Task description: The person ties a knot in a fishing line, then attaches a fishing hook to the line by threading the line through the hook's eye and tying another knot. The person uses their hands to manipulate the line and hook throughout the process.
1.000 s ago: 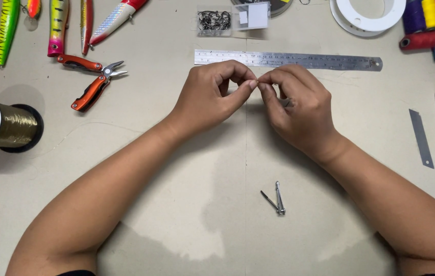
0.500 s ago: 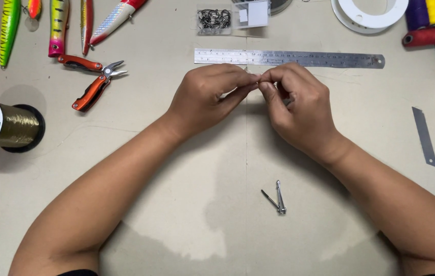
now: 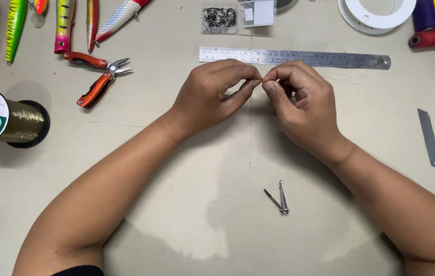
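Observation:
My left hand and my right hand meet fingertip to fingertip over the beige table, just below a steel ruler. Thumb and forefinger of each hand pinch a tiny item between them; it is too small to tell what it is. A small metal clipper lies open on the table below the hands, untouched.
Orange-handled pliers lie at upper left below several fishing lures. A spool of golden line sits at the left edge. A clear box of hooks, a white reel, thread spools and a cutter blade lie around.
Both hands have stayed joined at the fingertips, with small finger shifts; the right fingers have lifted a little. The view has drifted slightly.

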